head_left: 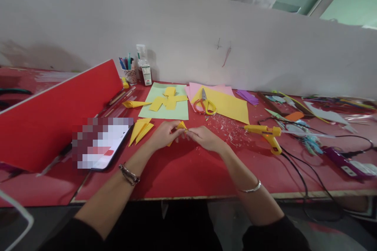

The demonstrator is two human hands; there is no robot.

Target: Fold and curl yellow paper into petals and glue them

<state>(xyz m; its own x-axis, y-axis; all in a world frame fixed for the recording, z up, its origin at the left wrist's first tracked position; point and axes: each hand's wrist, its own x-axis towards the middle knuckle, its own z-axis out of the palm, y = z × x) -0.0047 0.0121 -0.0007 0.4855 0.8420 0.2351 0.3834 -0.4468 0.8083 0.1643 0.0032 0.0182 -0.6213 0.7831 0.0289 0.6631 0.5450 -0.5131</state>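
Observation:
My left hand [165, 132] and my right hand [203, 137] meet at the middle of the red table [182, 172], both pinching a small folded yellow paper piece [181, 126]. Only its top corner shows above my fingers. Just left of my left hand lie two folded yellow paper triangles [141, 129]. Farther back, several yellow cut pieces [167, 101] rest on a light green sheet [165, 106].
Orange-handled scissors [204, 104] lie on yellow and pink sheets [229, 104]. A yellow glue gun [266, 135] with black cable sits at right amid paper scraps. A phone [103, 143] lies at left beside a red board [55, 117]. A pen cup [129, 72] and bottle [143, 66] stand by the wall.

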